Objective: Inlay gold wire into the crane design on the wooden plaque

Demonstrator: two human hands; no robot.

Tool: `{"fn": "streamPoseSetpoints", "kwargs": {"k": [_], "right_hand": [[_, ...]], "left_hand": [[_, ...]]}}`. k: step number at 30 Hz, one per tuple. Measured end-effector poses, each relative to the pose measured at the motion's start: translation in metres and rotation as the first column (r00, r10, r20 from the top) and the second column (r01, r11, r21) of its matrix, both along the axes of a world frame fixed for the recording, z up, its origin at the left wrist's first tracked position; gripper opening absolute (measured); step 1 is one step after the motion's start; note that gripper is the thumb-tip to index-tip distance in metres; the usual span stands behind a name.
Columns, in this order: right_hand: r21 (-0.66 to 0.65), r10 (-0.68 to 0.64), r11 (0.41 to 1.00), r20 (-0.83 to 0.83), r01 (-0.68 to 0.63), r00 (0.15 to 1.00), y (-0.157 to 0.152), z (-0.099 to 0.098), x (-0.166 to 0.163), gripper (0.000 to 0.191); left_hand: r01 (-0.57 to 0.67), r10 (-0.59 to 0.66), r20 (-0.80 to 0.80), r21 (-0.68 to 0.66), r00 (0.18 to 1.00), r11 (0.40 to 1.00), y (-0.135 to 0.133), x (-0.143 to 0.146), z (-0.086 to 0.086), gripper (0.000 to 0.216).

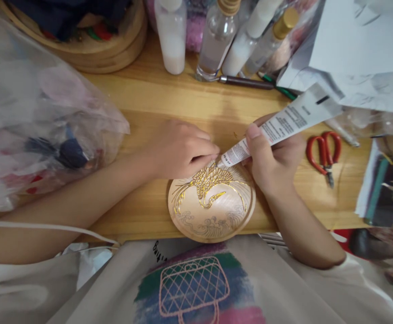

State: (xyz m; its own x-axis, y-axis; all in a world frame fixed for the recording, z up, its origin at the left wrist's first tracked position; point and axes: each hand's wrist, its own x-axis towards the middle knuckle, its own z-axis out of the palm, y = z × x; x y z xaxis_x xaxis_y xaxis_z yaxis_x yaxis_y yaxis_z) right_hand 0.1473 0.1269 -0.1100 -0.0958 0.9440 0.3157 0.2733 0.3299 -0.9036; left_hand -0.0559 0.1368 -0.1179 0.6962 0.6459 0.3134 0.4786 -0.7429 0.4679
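Painted shirtfront lies nearest, before the wooden plate at the table's edge. Right hand grips a squeeze tube; left hand, fingers curled, hold indeterminable, hides the plate's upper-left rim. Red-handled pliers lie right; bottles, partly cropped, stand behind.

The wooden table bears plate, pliers, bottles.

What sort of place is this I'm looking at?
Probably a craft workspace: a round, pale wooden plate bears a gold-lined bird design, the right hand holds a white printed squeeze tube, and red-handled metal pliers lie on the light-brown wooden table.
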Motion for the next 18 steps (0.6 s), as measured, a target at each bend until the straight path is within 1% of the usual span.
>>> {"fn": "streamPoseSetpoints", "kwargs": {"k": [4,9,11,14,18], "right_hand": [[-0.003,0.011,1.0,0.016,-0.011,1.0,-0.0004,0.0006,0.0,0.028],[0.015,-0.026,1.0,0.088,0.025,0.996,0.0009,0.0005,-0.0004,0.036],[0.029,-0.021,0.999,0.1,0.018,0.995,0.0011,0.0008,-0.0005,0.037],[0.027,-0.012,1.0,0.091,0.009,0.996,0.0008,0.0014,-0.0006,0.036],[0.021,-0.011,1.0,0.051,0.01,0.999,0.001,0.0014,-0.0007,0.033]], "left_hand": [[-0.004,0.004,0.017,0.005,1.0,1.0,0.0,0.0004,-0.0009,0.036],[-0.007,0.007,0.003,-0.011,1.0,1.0,-0.0001,0.0004,-0.0008,0.035],[-0.001,0.001,0.002,-0.009,1.0,1.0,0.0002,0.0001,0.0001,0.033],[0.016,-0.016,0.014,0.0,1.0,1.0,0.0008,0.0,0.0008,0.032],[-0.003,0.003,0.015,-0.013,1.0,1.0,0.0005,0.0009,-0.0006,0.035]]}}
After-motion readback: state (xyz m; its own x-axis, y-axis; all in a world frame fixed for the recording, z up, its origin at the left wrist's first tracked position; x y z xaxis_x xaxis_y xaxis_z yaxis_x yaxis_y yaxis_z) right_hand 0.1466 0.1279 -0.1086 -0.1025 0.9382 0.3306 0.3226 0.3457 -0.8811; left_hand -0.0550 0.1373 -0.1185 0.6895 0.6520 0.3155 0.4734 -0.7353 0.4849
